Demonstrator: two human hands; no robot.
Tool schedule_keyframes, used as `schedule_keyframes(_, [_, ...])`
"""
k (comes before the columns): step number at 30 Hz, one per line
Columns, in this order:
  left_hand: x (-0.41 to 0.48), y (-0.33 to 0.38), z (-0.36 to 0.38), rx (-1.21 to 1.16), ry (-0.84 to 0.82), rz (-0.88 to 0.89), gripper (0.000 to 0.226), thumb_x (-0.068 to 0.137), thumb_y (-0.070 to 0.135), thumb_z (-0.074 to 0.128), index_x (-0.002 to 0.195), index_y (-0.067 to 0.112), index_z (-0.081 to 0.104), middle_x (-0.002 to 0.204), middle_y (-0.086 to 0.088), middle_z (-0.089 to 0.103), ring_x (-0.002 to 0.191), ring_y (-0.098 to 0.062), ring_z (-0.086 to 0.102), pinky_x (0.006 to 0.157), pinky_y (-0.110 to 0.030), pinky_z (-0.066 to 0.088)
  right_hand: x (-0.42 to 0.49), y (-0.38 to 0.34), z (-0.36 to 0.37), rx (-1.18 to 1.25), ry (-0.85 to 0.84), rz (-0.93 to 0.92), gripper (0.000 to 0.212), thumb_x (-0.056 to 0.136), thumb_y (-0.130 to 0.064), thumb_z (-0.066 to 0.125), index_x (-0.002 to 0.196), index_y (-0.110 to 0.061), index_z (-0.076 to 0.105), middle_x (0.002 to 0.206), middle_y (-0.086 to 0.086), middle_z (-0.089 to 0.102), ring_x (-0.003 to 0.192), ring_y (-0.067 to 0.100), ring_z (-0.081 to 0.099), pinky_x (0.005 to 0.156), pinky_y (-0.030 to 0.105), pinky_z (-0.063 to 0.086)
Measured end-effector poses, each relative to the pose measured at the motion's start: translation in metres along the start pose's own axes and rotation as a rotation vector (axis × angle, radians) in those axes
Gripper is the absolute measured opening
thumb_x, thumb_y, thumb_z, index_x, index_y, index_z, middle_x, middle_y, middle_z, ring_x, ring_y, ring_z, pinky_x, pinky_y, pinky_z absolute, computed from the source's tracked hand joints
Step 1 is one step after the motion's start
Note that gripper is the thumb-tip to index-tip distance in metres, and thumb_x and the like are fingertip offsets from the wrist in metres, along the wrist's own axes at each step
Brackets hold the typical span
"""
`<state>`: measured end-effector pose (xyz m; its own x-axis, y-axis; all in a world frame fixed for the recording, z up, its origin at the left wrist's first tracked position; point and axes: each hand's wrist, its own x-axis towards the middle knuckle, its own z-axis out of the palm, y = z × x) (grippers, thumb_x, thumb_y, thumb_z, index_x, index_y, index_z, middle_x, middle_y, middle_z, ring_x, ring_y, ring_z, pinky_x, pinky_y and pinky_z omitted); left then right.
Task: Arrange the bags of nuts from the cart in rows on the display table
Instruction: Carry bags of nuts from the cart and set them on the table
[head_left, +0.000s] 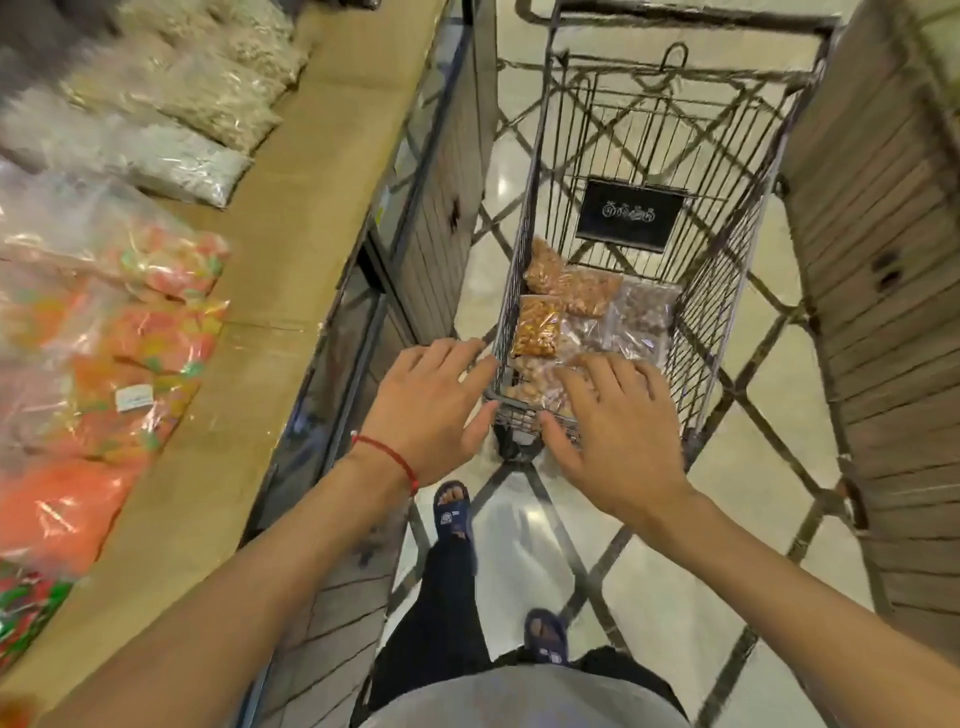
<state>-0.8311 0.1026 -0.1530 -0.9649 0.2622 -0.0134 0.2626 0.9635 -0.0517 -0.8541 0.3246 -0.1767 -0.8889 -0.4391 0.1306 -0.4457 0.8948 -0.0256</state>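
Several bags of nuts (587, 317) lie in cart (737, 234), 12 o'clock. Counter (322, 182), 9 o'clock, carries other packets; nuts there: cannot tell. Left hand (431, 400) and right hand (613, 431) are spread flat above the cart's near end, holding nothing. Judged: most transfers remain.

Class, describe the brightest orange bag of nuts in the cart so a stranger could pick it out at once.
Find the wire cart and look at the bags on its floor. The orange bag lies against the cart's left wall, just beyond the left hand. It alone is vivid orange-yellow; its neighbours are paler tan or purplish-brown.
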Motion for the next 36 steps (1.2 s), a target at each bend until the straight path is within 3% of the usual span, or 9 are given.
schedule_keyframes(7, [0.12, -0.077, 0.013, -0.033, -0.007, 0.209, 0.05, 0.096, 0.047, 0.048, 0.134, 0.017, 0.06, 0.139, -0.009, 0.062, 0.126, -0.03, 0.058, 0.097, -0.045, 0.048, 0.098, 0.008, 0.011, -0.072, -0.021, 0.217, 0.051, 0.104, -0.052, 0.043, 0.136, -0.017, 0.061, 0.136, 0.007, 0.062, 0.128, 0.029, 0.054, 0.109, 0.048, 0.038])
schedule_keyframes(10, [0.162, -0.098, 0.016, 0.0, -0.032, 0.32, 0.048, 0.094, 0.044, 0.061, 0.133, 0.016, 0.062, 0.136, -0.009, 0.063, 0.123, -0.031, 0.06, 0.095, -0.045, 0.048, 0.121, 0.013, 0.014, -0.096, -0.035, 0.291, 0.054, 0.104, -0.053, 0.041, 0.138, -0.016, 0.061, 0.138, 0.009, 0.062, 0.129, 0.03, 0.055, 0.109, 0.049, 0.04])
schedule_keyframes(17, [0.249, -0.11, 0.026, 0.041, -0.093, 0.469, 0.049, 0.093, 0.046, 0.061, 0.133, 0.016, 0.064, 0.133, -0.01, 0.065, 0.121, -0.032, 0.061, 0.095, -0.047, 0.051, 0.159, 0.047, 0.027, -0.093, -0.069, 0.394, 0.046, 0.103, -0.047, 0.046, 0.129, -0.015, 0.065, 0.136, 0.008, 0.065, 0.127, 0.031, 0.057, 0.108, 0.05, 0.042])
schedule_keyframes(26, [0.343, -0.084, 0.058, 0.049, -0.193, 0.429, 0.051, 0.096, 0.044, 0.04, 0.132, 0.014, 0.062, 0.129, -0.012, 0.066, 0.121, -0.034, 0.06, 0.091, -0.048, 0.052, 0.204, 0.137, 0.072, -0.02, -0.052, 0.374, 0.041, 0.099, -0.043, 0.06, 0.119, -0.009, 0.072, 0.125, 0.013, 0.07, 0.118, 0.035, 0.063, 0.109, 0.05, 0.041])
schedule_keyframes(32, [0.387, -0.072, 0.088, 0.064, -0.214, 0.394, 0.047, 0.1, 0.042, 0.049, 0.134, 0.013, 0.063, 0.132, -0.01, 0.065, 0.12, -0.032, 0.06, 0.092, -0.045, 0.05, 0.228, 0.19, 0.114, 0.021, -0.028, 0.278, 0.038, 0.1, -0.038, 0.055, 0.114, -0.007, 0.071, 0.12, 0.014, 0.071, 0.115, 0.035, 0.064, 0.102, 0.05, 0.045])
schedule_keyframes(36, [0.393, -0.076, 0.115, 0.023, -0.243, 0.367, 0.048, 0.103, 0.043, 0.042, 0.135, 0.013, 0.061, 0.136, -0.01, 0.063, 0.123, -0.032, 0.058, 0.093, -0.045, 0.049, 0.238, 0.201, 0.14, 0.066, -0.087, 0.32, 0.04, 0.1, -0.04, 0.052, 0.117, -0.008, 0.07, 0.122, 0.013, 0.07, 0.12, 0.034, 0.062, 0.104, 0.051, 0.043])
